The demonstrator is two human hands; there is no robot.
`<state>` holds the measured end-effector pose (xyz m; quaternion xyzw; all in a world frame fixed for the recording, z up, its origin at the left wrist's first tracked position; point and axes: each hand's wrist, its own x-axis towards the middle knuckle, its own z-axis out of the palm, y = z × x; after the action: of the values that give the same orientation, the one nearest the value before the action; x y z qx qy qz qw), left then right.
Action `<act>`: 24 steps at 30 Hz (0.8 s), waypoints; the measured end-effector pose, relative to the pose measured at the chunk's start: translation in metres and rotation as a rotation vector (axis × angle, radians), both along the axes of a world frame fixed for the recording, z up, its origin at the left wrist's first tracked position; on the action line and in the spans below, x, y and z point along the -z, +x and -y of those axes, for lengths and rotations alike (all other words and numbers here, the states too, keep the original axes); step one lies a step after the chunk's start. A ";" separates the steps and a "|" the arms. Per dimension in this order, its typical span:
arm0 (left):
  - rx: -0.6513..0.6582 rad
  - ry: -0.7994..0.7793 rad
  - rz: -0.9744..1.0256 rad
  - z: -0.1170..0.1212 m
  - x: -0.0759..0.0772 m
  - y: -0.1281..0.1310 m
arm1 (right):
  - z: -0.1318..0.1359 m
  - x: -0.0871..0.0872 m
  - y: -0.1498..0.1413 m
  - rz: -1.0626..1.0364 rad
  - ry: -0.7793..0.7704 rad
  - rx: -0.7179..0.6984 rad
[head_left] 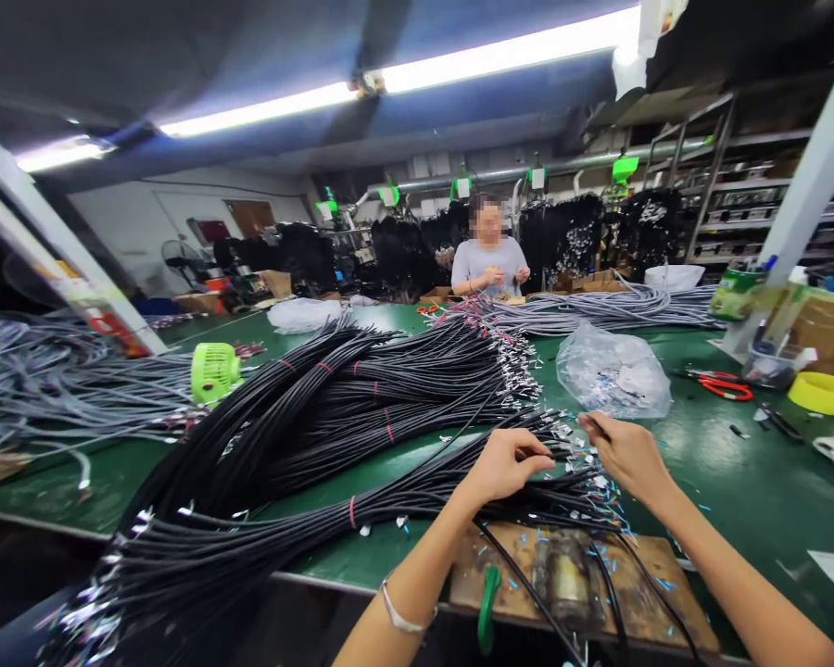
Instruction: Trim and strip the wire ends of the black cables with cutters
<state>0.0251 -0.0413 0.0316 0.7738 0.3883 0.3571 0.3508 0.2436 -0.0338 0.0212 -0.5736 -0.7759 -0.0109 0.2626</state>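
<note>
Bundles of black cables (334, 408) with red ties lie across the green table (723, 463), their metal-tipped ends fanned toward me. My left hand (504, 463) is closed, pinching a black cable near its tipped end. My right hand (625, 454) is closed too, its fingers pinched on the end of a thin cable just in front of a clear plastic bag (615, 375) of small parts. Both hands hover above a wooden board (639, 574) holding a metal tool (562, 570) at the table's near edge.
A person in a grey shirt (490, 264) works at the far side beside grey cable bundles (598, 310). More grey cables (62, 380) lie left, with a green fan (215, 371). Red scissors (726, 384), a yellow bowl (824, 394) and boxes stand right.
</note>
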 end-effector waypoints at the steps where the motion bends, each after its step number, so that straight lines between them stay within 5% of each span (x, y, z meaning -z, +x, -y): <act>1: 0.032 -0.009 -0.037 0.000 0.001 -0.002 | -0.005 0.000 0.001 0.035 -0.020 0.031; 6: 0.155 -0.050 -0.241 0.002 0.008 -0.011 | -0.039 -0.012 0.016 0.164 -0.101 0.160; 11: 0.059 0.003 -0.443 -0.007 0.010 -0.010 | -0.058 -0.021 0.029 0.236 -0.136 0.234; 18: -0.084 0.140 -0.685 -0.039 0.016 0.024 | -0.047 -0.011 0.027 0.337 -0.175 0.223; 24: -0.095 0.209 -0.706 -0.034 0.032 0.038 | -0.036 -0.018 0.027 0.370 -0.155 0.230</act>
<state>0.0633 -0.0069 -0.0009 0.8619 0.4825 0.1218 0.0972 0.2703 0.0022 0.0397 -0.6648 -0.7389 -0.0863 0.0680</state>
